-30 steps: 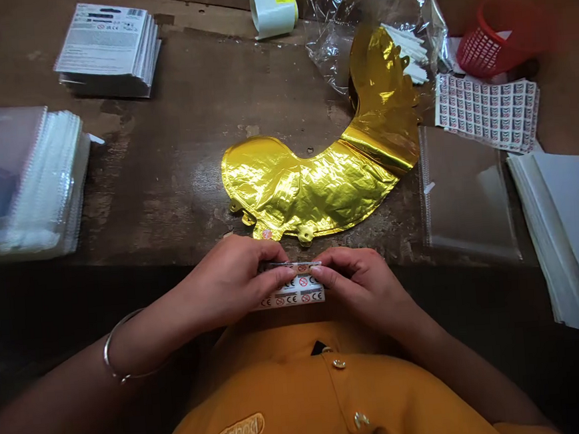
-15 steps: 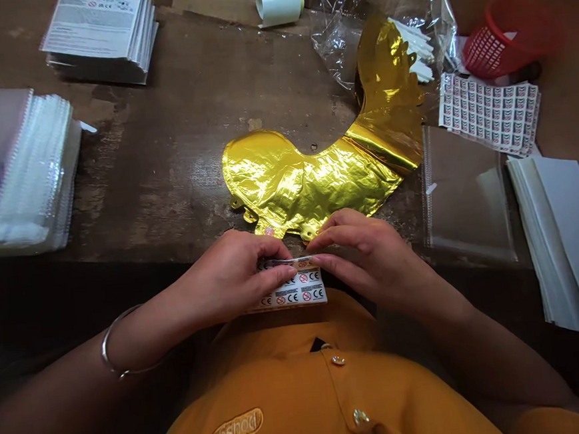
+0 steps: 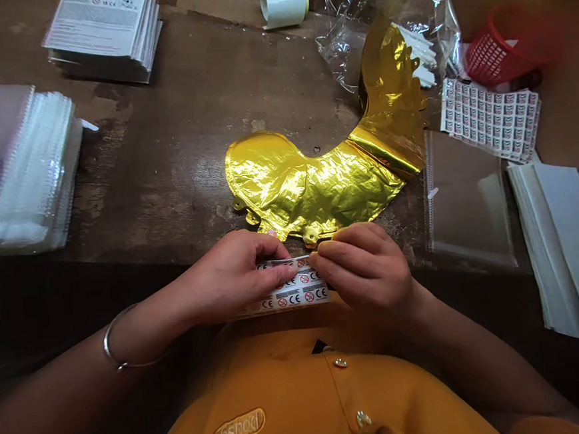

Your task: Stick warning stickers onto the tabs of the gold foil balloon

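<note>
The left hand [image 3: 246,270] is pinched shut on a white sticker sheet [image 3: 303,297], with the thumb on top and the other fingers behind. The sheet has black letters and red round signs on it, and it is held up just in front of the near edge of the desk [image 3: 182,132]. The right hand [image 3: 315,252] is at the right end of the same sheet, its fingers curled and the tips close together by the top corner. I cannot tell if those tips have hold of anything. Just past both hands, a shiny gold foil shape [image 3: 317,185] lies on the desk, with its small tabs by the near edge and its other end bent up toward the far edge. A clear bag [image 3: 339,46] with white strips [image 3: 421,49] is beside that end. A white roll [image 3: 283,3] is by the far edge. Near the far left corner is a pile of printed cards [image 3: 97,31], and a fat pile of clear sleeves [image 3: 19,165] sits at the left, by the near edge. Toward the right edge are a red basket [image 3: 489,51], another sheet of little stickers [image 3: 492,117], one flat clear sleeve [image 3: 469,203] and some long white cards [image 3: 567,242] that poke out past the near edge.
</note>
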Available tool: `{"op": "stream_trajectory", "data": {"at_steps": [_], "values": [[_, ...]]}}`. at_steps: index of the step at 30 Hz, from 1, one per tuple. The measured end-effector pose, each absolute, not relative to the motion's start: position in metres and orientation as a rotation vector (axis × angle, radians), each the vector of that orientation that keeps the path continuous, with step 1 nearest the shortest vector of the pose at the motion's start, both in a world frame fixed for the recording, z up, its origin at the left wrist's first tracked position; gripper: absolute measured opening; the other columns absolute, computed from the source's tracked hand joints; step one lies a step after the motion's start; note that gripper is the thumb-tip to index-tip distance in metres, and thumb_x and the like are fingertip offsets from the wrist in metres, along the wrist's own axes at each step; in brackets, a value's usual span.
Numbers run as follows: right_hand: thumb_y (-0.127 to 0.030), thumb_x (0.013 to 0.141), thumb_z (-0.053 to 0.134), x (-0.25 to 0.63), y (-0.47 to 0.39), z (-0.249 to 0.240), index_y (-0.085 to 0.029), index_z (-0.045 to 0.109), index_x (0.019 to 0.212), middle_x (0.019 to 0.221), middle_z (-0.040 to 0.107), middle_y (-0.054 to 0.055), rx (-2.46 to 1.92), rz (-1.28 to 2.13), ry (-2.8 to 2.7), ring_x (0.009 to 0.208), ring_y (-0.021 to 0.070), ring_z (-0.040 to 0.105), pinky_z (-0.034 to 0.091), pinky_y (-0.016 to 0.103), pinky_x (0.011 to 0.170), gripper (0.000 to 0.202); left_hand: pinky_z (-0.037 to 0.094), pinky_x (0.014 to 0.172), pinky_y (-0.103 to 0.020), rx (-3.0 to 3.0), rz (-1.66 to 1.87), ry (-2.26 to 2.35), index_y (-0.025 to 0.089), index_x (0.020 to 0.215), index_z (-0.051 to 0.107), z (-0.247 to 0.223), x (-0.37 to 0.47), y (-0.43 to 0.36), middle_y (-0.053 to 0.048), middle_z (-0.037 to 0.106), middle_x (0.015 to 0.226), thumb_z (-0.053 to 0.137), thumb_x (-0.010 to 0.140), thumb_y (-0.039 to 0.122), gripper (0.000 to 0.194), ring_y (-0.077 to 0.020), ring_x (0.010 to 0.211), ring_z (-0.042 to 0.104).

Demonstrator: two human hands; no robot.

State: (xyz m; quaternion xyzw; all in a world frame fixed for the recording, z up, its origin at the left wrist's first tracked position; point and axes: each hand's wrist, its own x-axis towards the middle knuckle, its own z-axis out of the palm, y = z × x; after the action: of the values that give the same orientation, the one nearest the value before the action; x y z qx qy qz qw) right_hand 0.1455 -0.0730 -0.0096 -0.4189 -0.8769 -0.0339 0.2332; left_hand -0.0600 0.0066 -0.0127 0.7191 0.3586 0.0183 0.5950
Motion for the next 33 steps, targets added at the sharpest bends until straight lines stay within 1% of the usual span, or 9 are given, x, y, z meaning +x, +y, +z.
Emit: {"op": "stream_trajectory", "data": {"at_steps": [3,9,12,14,18,21,27,31,33], "values": [[-0.014,0.086,0.058,0.147,-0.076,-0.015,-0.025,0.065,0.087,0.084,0.069,0.001,-1.048,-0.211,-2.407,0.074,0.0167,0.056,0.043,0.033,0.065,0.013,0.04,0.055,-0.021,1.521,0.019,0.828,0.017,0.077,0.067,-0.012,-0.06,0.007,0.002,0.062,0.067,0.063,0.079,0.038,0.022,-0.0111,0.062,0.052],[-0.021,0.086,0.062,0.142,-0.072,-0.01,-0.021,0.064,0.102,0.092,0.066,0.007,-1.339,0.076,-2.155,0.082,0.0191,0.057,0.048,0.035,0.073,0.015,0.042,0.055,-0.022,1.492,0.012,0.82,0.016,0.078,0.067,-0.012,-0.06,0.008,0.0,0.065,0.072,0.063,0.078,0.038,0.022,-0.0122,0.064,0.055],[-0.02,0.086,0.063,0.14,-0.069,-0.006,-0.021,0.067,0.096,0.086,0.067,0.006,-1.391,0.222,-2.17,0.079,0.0183,0.056,0.049,0.033,0.072,0.011,0.042,0.054,-0.021,1.504,0.022,0.821,0.016,0.077,0.067,-0.011,-0.058,0.008,0.001,0.065,0.071,0.063,0.078,0.038,0.022,-0.012,0.063,0.055],[-0.018,0.084,0.065,0.141,-0.069,-0.007,-0.021,0.068,0.093,0.083,0.069,0.004,-1.345,0.228,-2.196,0.076,0.0178,0.055,0.048,0.033,0.07,0.009,0.042,0.054,-0.021,1.506,0.036,0.821,0.016,0.076,0.068,-0.01,-0.058,0.008,0.001,0.064,0.069,0.063,0.078,0.037,0.021,-0.0116,0.063,0.054],[-0.019,0.084,0.065,0.145,-0.073,-0.014,-0.026,0.067,0.098,0.086,0.071,0.002,-1.239,0.065,-2.27,0.079,0.0191,0.056,0.046,0.036,0.071,0.015,0.041,0.054,-0.021,1.48,0.05,0.814,0.016,0.075,0.067,-0.011,-0.059,0.008,0.001,0.063,0.068,0.063,0.078,0.037,0.022,-0.0113,0.062,0.053],[-0.02,0.087,0.062,0.149,-0.072,-0.017,-0.03,0.067,0.099,0.088,0.071,0.0,-1.154,-0.037,-2.331,0.077,0.0172,0.057,0.044,0.034,0.069,0.017,0.041,0.053,-0.021,1.444,0.042,0.812,0.016,0.075,0.066,-0.013,-0.06,0.007,0.001,0.063,0.068,0.064,0.077,0.039,0.023,-0.0116,0.061,0.053],[-0.016,0.084,0.061,0.148,-0.072,-0.016,-0.024,0.065,0.094,0.089,0.07,0.003,-1.007,-0.135,-2.412,0.074,0.0174,0.055,0.045,0.033,0.065,0.013,0.04,0.052,-0.021,1.385,0.024,0.81,0.015,0.075,0.065,-0.019,-0.061,0.009,0.001,0.061,0.067,0.066,0.076,0.04,0.025,-0.0109,0.06,0.052],[-0.016,0.085,0.06,0.141,-0.075,-0.01,-0.024,0.063,0.093,0.087,0.068,0.003,-1.135,0.049,-2.252,0.075,0.0176,0.057,0.047,0.034,0.068,0.013,0.04,0.051,-0.021,1.436,0.0,0.809,0.016,0.077,0.065,-0.02,-0.063,0.01,0.001,0.063,0.068,0.063,0.08,0.041,0.025,-0.0114,0.06,0.054],[-0.016,0.085,0.059,0.141,-0.07,-0.004,-0.024,0.062,0.088,0.083,0.065,0.003,-1.292,0.2,-2.034,0.076,0.0179,0.058,0.048,0.035,0.07,0.009,0.043,0.054,-0.023,1.654,0.027,0.832,0.017,0.08,0.066,-0.017,-0.066,0.008,0.0,0.066,0.07,0.058,0.084,0.039,0.024,-0.0131,0.062,0.058]]}}
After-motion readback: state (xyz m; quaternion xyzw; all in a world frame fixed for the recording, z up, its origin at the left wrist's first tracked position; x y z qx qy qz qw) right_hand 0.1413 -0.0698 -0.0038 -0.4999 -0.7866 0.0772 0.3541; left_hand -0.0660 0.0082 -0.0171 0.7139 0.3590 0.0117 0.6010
